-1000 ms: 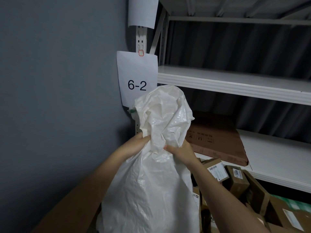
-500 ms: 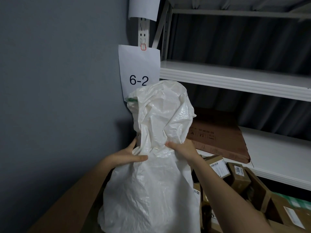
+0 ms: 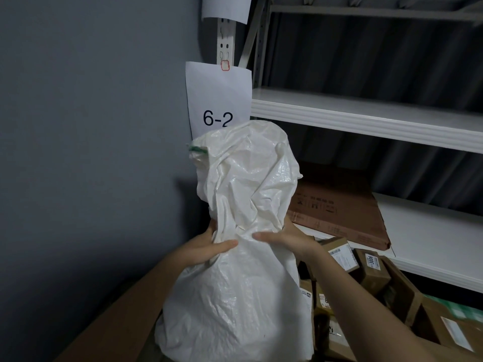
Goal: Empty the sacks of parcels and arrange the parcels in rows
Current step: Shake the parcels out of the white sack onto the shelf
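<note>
Sack [image 3: 243, 257] upright, long axis vertical, waist clasped between left hand [image 3: 206, 248] and right hand [image 3: 287, 240], slack crumpled end above the grip, bulk below, parcels [image 3: 371, 270] lower right.

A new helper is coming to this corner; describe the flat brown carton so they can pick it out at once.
Find the white metal shelving against the dark wall, with the paper sign "6-2" on its upright. On the lower shelf, just behind the white sack, lies the flat brown carton. Unlike the small labelled parcels piled below, it is wide, thin and lying flat.
</note>
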